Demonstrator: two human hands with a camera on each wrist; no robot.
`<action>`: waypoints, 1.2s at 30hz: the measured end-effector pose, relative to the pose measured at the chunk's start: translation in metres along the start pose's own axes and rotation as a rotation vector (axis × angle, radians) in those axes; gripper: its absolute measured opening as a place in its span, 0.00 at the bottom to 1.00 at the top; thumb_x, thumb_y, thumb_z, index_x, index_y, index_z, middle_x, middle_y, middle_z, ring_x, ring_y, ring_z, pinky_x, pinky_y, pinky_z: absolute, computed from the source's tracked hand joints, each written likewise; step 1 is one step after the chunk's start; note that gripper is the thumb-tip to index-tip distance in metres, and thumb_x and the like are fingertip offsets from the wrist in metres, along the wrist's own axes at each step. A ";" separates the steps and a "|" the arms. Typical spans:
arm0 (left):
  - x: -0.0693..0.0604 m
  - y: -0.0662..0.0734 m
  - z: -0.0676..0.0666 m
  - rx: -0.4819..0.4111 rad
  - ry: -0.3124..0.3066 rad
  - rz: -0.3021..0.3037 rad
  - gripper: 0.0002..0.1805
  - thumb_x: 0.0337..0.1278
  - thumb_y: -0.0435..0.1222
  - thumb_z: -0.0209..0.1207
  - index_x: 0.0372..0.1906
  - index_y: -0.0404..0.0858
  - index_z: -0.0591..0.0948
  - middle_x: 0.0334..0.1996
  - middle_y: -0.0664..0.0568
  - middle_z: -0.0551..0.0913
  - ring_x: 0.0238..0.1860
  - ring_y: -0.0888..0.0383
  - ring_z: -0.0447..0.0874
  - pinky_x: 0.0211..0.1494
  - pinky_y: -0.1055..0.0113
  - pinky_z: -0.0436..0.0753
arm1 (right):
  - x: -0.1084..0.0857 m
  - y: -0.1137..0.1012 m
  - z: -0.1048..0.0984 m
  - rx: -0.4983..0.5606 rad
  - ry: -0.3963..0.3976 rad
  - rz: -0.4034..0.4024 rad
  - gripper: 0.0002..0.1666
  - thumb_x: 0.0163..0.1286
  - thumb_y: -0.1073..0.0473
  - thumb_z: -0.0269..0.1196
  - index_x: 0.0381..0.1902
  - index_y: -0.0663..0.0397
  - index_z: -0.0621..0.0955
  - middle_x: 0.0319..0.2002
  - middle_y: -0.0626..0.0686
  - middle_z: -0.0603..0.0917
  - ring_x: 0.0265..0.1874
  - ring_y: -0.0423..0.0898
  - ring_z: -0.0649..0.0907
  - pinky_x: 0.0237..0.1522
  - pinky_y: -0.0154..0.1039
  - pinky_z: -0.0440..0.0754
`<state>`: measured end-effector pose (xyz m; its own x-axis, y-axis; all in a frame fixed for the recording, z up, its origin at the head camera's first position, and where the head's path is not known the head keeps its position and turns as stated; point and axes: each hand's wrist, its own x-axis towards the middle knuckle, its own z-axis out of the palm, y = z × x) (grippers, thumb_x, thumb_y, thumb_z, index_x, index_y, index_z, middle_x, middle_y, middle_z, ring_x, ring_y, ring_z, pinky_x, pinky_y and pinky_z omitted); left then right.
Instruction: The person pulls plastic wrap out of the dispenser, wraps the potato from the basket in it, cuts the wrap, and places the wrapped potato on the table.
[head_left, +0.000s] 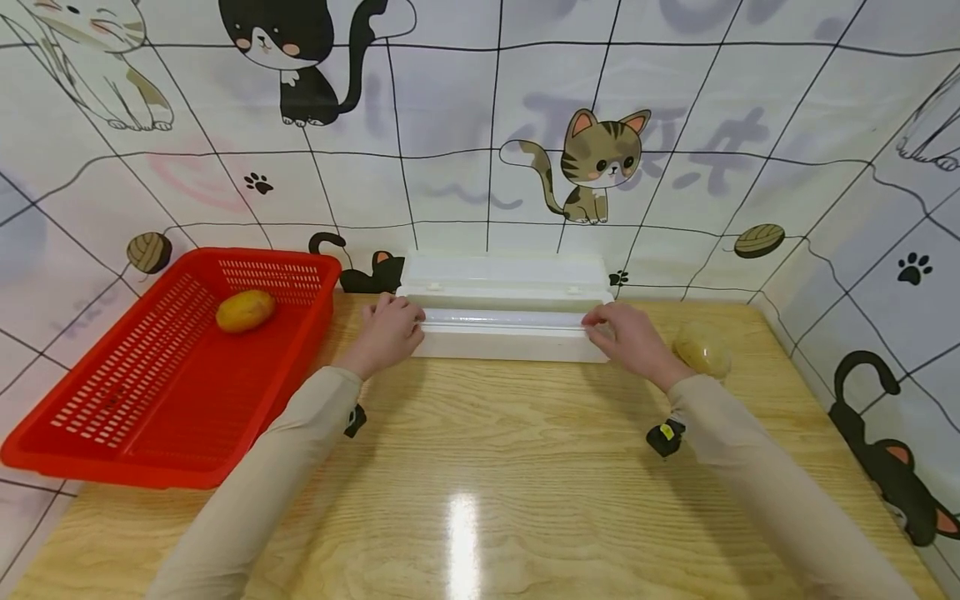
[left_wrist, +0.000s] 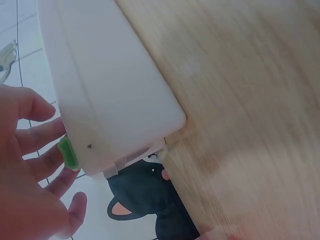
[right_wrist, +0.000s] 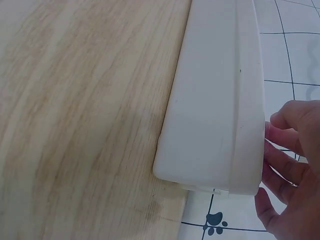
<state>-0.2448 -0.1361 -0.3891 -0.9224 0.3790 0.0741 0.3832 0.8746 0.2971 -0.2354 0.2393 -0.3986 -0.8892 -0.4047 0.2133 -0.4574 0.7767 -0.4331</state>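
Observation:
A long white box (head_left: 510, 347) stands at the table's back edge, its lid (head_left: 502, 271) tilted up against the wall. A shiny roll of clear film (head_left: 510, 318) lies along its opening. At the box's left end, my left hand (head_left: 386, 333) has bent fingers over the top edge; a green piece (left_wrist: 68, 154) shows beside those fingers in the left wrist view. My right hand (head_left: 632, 340) grips the right end likewise, fingertips at the box's rim (right_wrist: 250, 125) in the right wrist view. Whether either hand also pinches film, I cannot tell.
A red basket (head_left: 172, 375) on the left holds a yellow potato-like item (head_left: 245, 311). Another such item (head_left: 702, 350), apparently film-wrapped, lies right of my right hand. Cat-patterned walls (head_left: 450, 108) bound the table's back and sides; bare wood (head_left: 510, 442) lies in front of the box.

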 end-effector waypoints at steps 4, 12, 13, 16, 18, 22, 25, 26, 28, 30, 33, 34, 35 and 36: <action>0.008 -0.003 -0.003 -0.014 -0.003 -0.031 0.07 0.64 0.34 0.53 0.40 0.37 0.79 0.39 0.46 0.77 0.52 0.42 0.64 0.49 0.45 0.60 | 0.006 0.000 0.000 0.014 -0.020 0.037 0.12 0.70 0.62 0.58 0.43 0.67 0.81 0.43 0.62 0.82 0.45 0.59 0.79 0.48 0.55 0.75; 0.017 -0.009 -0.007 -0.017 0.019 -0.035 0.02 0.63 0.31 0.55 0.38 0.36 0.77 0.36 0.46 0.76 0.48 0.42 0.65 0.48 0.47 0.61 | 0.014 -0.003 -0.002 0.004 -0.069 0.080 0.10 0.68 0.64 0.58 0.43 0.67 0.79 0.42 0.63 0.81 0.44 0.58 0.79 0.49 0.54 0.75; 0.018 -0.010 -0.008 -0.022 0.017 -0.038 0.02 0.64 0.30 0.55 0.38 0.36 0.77 0.36 0.46 0.76 0.47 0.43 0.65 0.48 0.47 0.61 | 0.015 -0.003 -0.002 0.001 -0.073 0.081 0.10 0.68 0.65 0.57 0.43 0.67 0.78 0.42 0.63 0.81 0.44 0.58 0.79 0.49 0.54 0.75; 0.020 -0.011 -0.008 -0.027 0.010 -0.044 0.03 0.64 0.30 0.55 0.39 0.36 0.78 0.37 0.45 0.77 0.46 0.43 0.66 0.48 0.47 0.62 | 0.017 -0.004 -0.004 -0.012 -0.084 0.083 0.08 0.68 0.67 0.57 0.43 0.68 0.78 0.41 0.63 0.81 0.45 0.59 0.79 0.48 0.53 0.76; 0.021 -0.011 -0.009 -0.035 0.001 -0.053 0.03 0.65 0.30 0.56 0.39 0.36 0.79 0.38 0.45 0.78 0.46 0.43 0.67 0.49 0.48 0.63 | 0.018 -0.004 -0.005 -0.022 -0.091 0.078 0.08 0.69 0.69 0.56 0.43 0.68 0.78 0.41 0.63 0.81 0.44 0.59 0.80 0.48 0.53 0.77; 0.024 -0.011 -0.010 -0.048 -0.005 -0.059 0.03 0.66 0.31 0.56 0.40 0.35 0.79 0.37 0.44 0.77 0.45 0.43 0.67 0.49 0.49 0.64 | 0.021 -0.004 -0.006 -0.036 -0.090 0.057 0.07 0.70 0.70 0.54 0.43 0.69 0.77 0.40 0.63 0.81 0.41 0.57 0.80 0.45 0.52 0.77; 0.026 -0.013 -0.011 -0.056 0.016 -0.040 0.04 0.66 0.30 0.55 0.40 0.34 0.79 0.37 0.43 0.77 0.44 0.43 0.68 0.48 0.49 0.66 | 0.023 -0.003 -0.007 -0.052 -0.075 0.039 0.06 0.71 0.70 0.54 0.42 0.69 0.76 0.38 0.62 0.80 0.37 0.55 0.79 0.42 0.51 0.77; 0.026 -0.013 -0.011 -0.061 0.024 -0.031 0.04 0.66 0.30 0.55 0.40 0.34 0.79 0.36 0.43 0.77 0.44 0.43 0.69 0.48 0.49 0.67 | 0.024 -0.003 -0.007 -0.056 -0.068 0.033 0.06 0.71 0.70 0.54 0.41 0.68 0.76 0.37 0.62 0.80 0.35 0.54 0.79 0.41 0.50 0.77; 0.026 -0.015 -0.012 -0.078 0.048 -0.002 0.04 0.66 0.29 0.55 0.40 0.32 0.78 0.36 0.42 0.77 0.42 0.42 0.70 0.48 0.50 0.70 | 0.025 -0.003 -0.008 -0.063 -0.059 0.019 0.05 0.72 0.69 0.54 0.41 0.67 0.76 0.36 0.60 0.80 0.31 0.53 0.78 0.38 0.48 0.77; 0.027 -0.016 -0.011 -0.100 0.063 0.017 0.04 0.66 0.28 0.55 0.40 0.31 0.78 0.35 0.41 0.77 0.41 0.43 0.71 0.49 0.52 0.72 | 0.026 -0.004 -0.008 -0.067 -0.056 0.006 0.05 0.72 0.68 0.54 0.41 0.66 0.75 0.34 0.59 0.81 0.28 0.51 0.76 0.35 0.47 0.76; 0.028 -0.018 -0.010 -0.127 0.086 0.045 0.03 0.65 0.27 0.55 0.39 0.30 0.77 0.34 0.41 0.76 0.39 0.44 0.72 0.48 0.55 0.75 | 0.027 -0.003 -0.009 -0.069 -0.054 -0.003 0.04 0.72 0.68 0.54 0.41 0.65 0.75 0.33 0.58 0.82 0.26 0.50 0.77 0.32 0.46 0.75; 0.029 -0.018 -0.010 -0.130 0.095 0.052 0.03 0.65 0.27 0.55 0.38 0.30 0.77 0.33 0.41 0.76 0.39 0.45 0.72 0.48 0.55 0.75 | 0.027 -0.003 -0.010 -0.068 -0.054 -0.005 0.04 0.72 0.68 0.54 0.42 0.65 0.75 0.34 0.58 0.83 0.26 0.50 0.78 0.32 0.45 0.75; 0.029 -0.019 -0.010 -0.132 0.102 0.057 0.02 0.65 0.27 0.55 0.38 0.29 0.77 0.33 0.41 0.75 0.38 0.45 0.72 0.47 0.56 0.76 | 0.027 -0.002 -0.010 -0.068 -0.054 -0.008 0.05 0.72 0.68 0.54 0.43 0.65 0.75 0.34 0.58 0.83 0.27 0.50 0.79 0.32 0.45 0.75; 0.029 -0.019 -0.010 -0.131 0.111 0.064 0.02 0.65 0.26 0.55 0.38 0.29 0.77 0.33 0.41 0.76 0.38 0.45 0.73 0.47 0.55 0.76 | 0.027 -0.001 -0.010 -0.068 -0.055 -0.011 0.05 0.73 0.68 0.54 0.43 0.65 0.75 0.34 0.58 0.84 0.28 0.50 0.80 0.31 0.45 0.75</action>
<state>-0.2795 -0.1446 -0.3832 -0.8986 0.3911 0.1990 0.4388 0.7999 0.4093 -0.2591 0.2319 -0.3835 -0.8833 -0.4375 0.1686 -0.4681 0.8023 -0.3704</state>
